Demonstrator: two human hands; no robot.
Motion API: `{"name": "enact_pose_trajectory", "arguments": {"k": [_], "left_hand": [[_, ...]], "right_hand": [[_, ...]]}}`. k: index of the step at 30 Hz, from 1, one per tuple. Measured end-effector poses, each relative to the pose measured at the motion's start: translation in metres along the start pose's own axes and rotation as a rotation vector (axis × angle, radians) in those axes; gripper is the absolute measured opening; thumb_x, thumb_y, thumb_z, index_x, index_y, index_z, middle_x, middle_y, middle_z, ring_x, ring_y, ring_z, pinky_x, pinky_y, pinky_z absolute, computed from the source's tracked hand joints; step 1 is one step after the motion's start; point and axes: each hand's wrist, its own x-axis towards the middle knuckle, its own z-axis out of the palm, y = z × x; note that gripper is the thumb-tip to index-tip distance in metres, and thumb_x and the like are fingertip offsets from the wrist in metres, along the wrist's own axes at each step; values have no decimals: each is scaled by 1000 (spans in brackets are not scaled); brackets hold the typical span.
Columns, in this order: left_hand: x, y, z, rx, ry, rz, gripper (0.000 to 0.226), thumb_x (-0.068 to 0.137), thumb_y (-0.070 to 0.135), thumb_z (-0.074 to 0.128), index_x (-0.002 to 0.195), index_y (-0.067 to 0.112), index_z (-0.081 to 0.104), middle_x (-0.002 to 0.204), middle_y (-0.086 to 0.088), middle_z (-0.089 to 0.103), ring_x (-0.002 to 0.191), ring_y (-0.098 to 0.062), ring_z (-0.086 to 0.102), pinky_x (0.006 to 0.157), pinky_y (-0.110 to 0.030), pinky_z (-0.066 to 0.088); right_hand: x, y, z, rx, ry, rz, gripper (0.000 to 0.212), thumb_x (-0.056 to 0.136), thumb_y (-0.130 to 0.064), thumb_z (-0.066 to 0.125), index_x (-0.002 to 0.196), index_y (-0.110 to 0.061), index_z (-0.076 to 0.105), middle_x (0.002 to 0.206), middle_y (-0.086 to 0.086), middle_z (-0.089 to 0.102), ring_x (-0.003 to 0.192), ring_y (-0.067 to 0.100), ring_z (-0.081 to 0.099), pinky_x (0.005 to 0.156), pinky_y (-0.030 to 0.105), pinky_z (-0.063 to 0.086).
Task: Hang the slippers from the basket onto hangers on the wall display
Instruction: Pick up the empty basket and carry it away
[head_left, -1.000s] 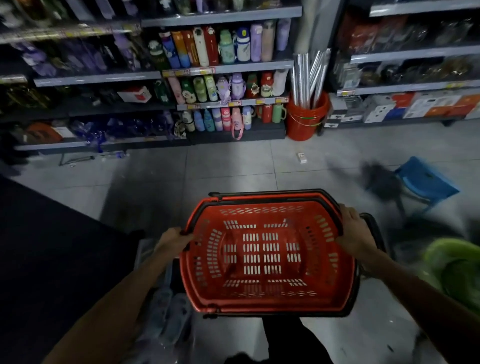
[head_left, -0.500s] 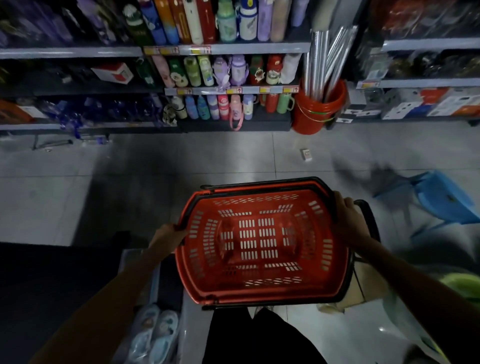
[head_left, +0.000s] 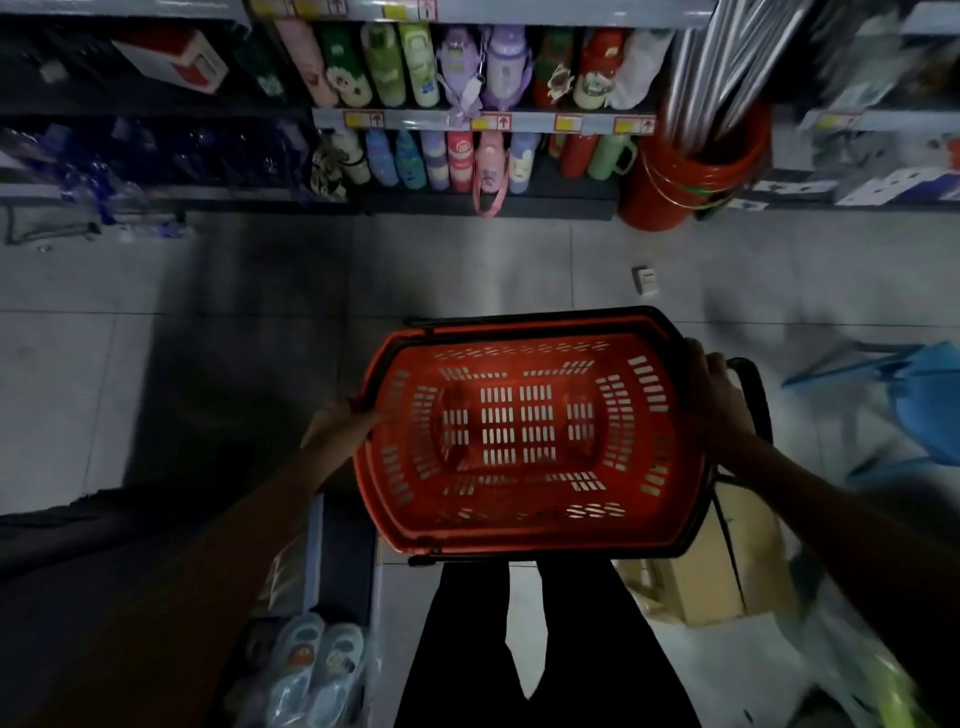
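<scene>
Basket (head_left: 524, 441), empty, rigid plastic, which I judge light: left hand (head_left: 337, 428) and right hand (head_left: 719, 400) each clasp its end rims, basket between them.

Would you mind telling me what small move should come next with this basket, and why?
Probably set the red basket down on the floor. Both the left hand and right hand grip its rim, and it looks empty, so neither hand is free. The only slippers in view lie low at the left, in clear wrapping.

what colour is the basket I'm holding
Red, with a black rim; the basket shows clearly in the head view.
</scene>
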Motion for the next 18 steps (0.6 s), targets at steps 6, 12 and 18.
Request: {"name": "enact_pose_trajectory", "arguments": {"k": [6,12,18], "left_hand": [[84,34,5,53,35,-23,29,96,40,69,74,21,68,69,2,67,71,-19,69,60,-28,46],[170,47,36,-130,50,-69,26,86,31,73,69,12,65,68,-11,66,68,-23,62,70,-35,45],[289,66,64,-121,86,-128,34,82,44,66,70,12,64,70,-15,66,58,-15,70,58,-25,52]], "right_hand": [[97,2,26,13,-23,-19,82,86,-34,80,148,-24,27,135,18,44,86,33,61,63,38,47],[200,17,72,14,-33,20,81,86,-38,79,148,-24,28,136,19,44,90,42,66,67,47,56],[294,41,137,48,-89,40,84,81,-37,82,146,-27,29,137,13,44,105,34,58,73,46,54]]}}
